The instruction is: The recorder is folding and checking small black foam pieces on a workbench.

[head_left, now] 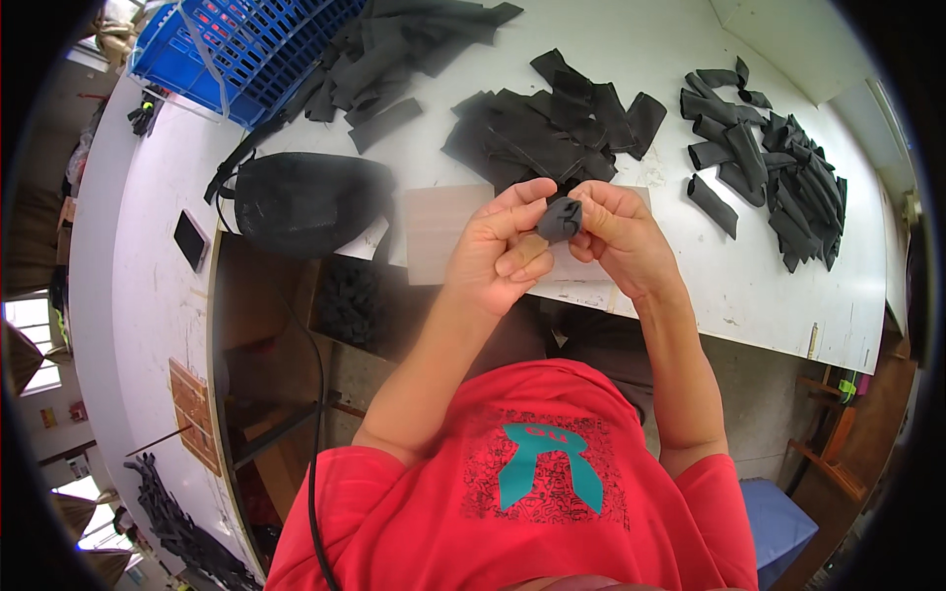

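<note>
Both hands meet over the table's near edge around a small dark grey fabric piece (pixel 560 220), which looks folded or rolled into a tube. My left hand (pixel 500 246) holds its left side, with a finger against its lower edge. On the other side, my right hand (pixel 623 234) pinches it between thumb and fingers. The fingertips behind the piece are hidden. Just beyond my hands lies a loose pile of flat black fabric pieces (pixel 537 133). Beneath my hands is a pale flat board (pixel 434 234) at the table edge.
Tube-like dark fabric pieces (pixel 729 148) are heaped at the right. More black strips (pixel 384 49) lie by a blue plastic basket (pixel 246 54) at the far left. A black rounded mesh-like object (pixel 310 202) and a phone (pixel 189 240) rest left. A black cable (pixel 315 463) hangs beside my left arm.
</note>
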Demonstrator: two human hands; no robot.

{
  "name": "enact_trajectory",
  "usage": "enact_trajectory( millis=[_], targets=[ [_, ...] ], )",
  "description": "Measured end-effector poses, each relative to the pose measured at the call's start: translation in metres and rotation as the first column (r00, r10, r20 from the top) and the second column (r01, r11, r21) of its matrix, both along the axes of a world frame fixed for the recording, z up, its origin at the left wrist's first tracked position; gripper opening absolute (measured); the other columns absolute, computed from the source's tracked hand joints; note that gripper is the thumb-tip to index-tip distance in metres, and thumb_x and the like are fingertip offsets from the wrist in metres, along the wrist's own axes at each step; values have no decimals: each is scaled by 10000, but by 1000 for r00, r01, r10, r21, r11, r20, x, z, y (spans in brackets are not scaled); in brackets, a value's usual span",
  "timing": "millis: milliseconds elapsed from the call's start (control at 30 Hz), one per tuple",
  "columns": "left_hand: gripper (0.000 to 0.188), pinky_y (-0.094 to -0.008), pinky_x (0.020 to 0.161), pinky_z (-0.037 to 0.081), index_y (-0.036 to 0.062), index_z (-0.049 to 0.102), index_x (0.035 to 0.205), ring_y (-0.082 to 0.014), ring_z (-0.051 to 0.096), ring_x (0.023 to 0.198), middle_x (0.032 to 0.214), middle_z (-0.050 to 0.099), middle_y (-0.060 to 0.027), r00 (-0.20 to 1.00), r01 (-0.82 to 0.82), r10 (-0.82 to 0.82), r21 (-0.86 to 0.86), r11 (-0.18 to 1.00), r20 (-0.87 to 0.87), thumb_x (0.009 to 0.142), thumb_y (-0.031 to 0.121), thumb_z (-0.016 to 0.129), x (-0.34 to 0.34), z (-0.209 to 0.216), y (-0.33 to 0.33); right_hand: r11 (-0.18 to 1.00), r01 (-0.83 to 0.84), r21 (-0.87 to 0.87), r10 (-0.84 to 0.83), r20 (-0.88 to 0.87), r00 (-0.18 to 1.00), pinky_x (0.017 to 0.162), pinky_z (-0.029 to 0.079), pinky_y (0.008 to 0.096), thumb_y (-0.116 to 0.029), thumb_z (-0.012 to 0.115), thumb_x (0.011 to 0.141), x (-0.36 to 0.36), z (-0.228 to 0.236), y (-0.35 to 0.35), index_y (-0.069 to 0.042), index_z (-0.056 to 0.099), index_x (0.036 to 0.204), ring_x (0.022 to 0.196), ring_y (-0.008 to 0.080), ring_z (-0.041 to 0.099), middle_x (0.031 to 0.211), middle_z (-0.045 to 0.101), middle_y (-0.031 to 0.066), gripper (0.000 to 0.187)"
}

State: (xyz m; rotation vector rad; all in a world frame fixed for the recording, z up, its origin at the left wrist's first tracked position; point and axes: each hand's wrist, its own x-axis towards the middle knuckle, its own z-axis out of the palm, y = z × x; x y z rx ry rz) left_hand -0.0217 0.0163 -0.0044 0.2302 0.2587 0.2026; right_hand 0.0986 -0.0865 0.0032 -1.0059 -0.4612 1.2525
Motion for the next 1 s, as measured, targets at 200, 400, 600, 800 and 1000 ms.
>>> enact_trajectory(
  millis=[200,400,600,800,1000],
  targets=[
    [172,-196,324,249,23,505,984,-37,288,314,649,539,-35,990,-46,46,-4,999,132,830,24,429,-1,30,1,998,21,52,-34,253,967,479,335,187,-233,533,836,4,11,8,-66,509,712,528,56,402,592,443,-24,209],
    [174,-201,315,243,33,510,964,-40,280,309,624,528,-31,989,-47,39,-54,997,-144,809,-1,439,-3,-2,0,993,-45,108,20,224,974,522,358,197,-249,537,833,7,-22,4,-63,501,718,571,73,421,637,454,-21,222],
    [180,-199,313,243,29,510,969,-45,277,307,620,531,-38,995,-40,31,-98,994,-92,805,-3,444,4,-16,9,997,-43,69,29,195,980,516,365,195,-238,541,831,9,-21,9,-61,509,722,554,67,420,630,464,-18,210],
    [191,-191,324,258,-2,479,1015,-50,298,313,656,540,-46,989,-26,37,-80,996,144,828,20,446,6,22,-4,990,-62,126,24,282,959,512,383,182,-227,548,826,16,-3,13,-63,522,733,541,58,435,638,482,-23,190],
    [214,-177,333,234,22,463,1029,-32,293,325,737,562,-57,985,-120,161,406,906,-69,820,45,502,-5,-17,-6,996,-57,69,40,232,972,503,378,191,-217,540,830,9,-34,11,-53,511,720,549,59,432,627,478,-20,200]
  ],
)
